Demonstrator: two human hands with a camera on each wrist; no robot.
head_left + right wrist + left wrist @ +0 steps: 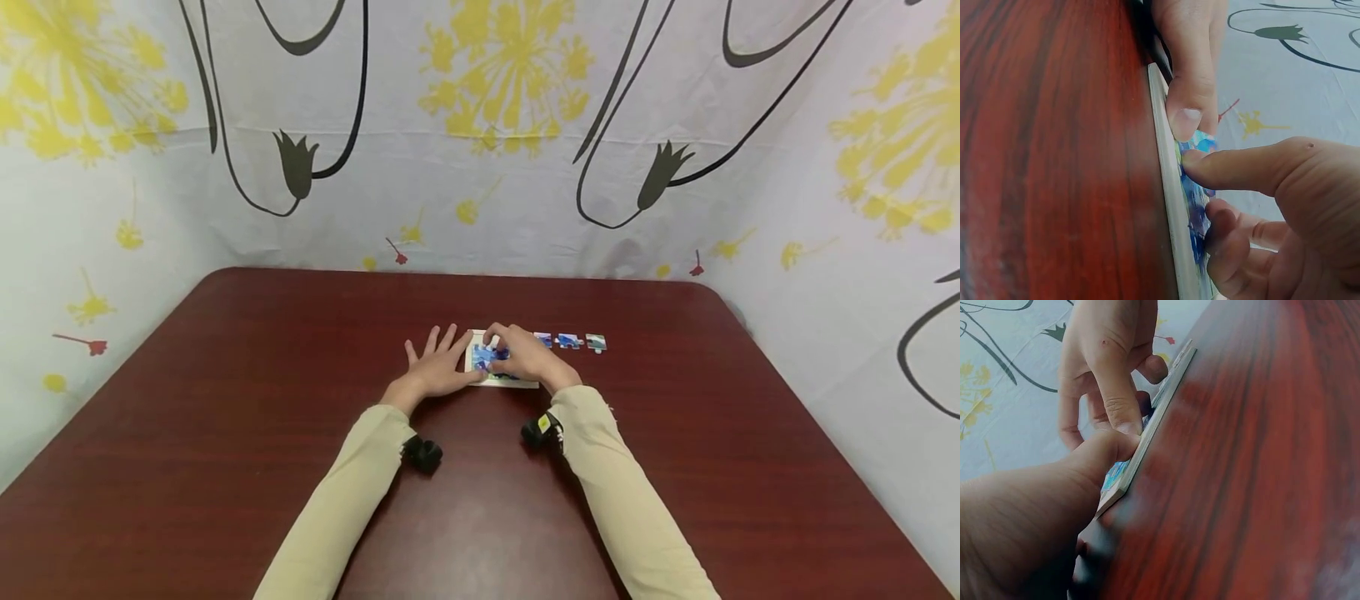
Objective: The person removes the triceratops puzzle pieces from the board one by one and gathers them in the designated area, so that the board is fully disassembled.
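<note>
1 red-brown table | white flowered backdrop | hands at puzzle: left spread, right curled, grip unclear

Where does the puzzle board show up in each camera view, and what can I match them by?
Head: the puzzle board is slightly below and right of centre.
Left wrist: the board slants from upper centre down toward lower left.
Right wrist: the board is a steep strip near the middle, reaching the bottom edge.
Shared landmark: the left hand, its thumb at the board's edge.
</note>
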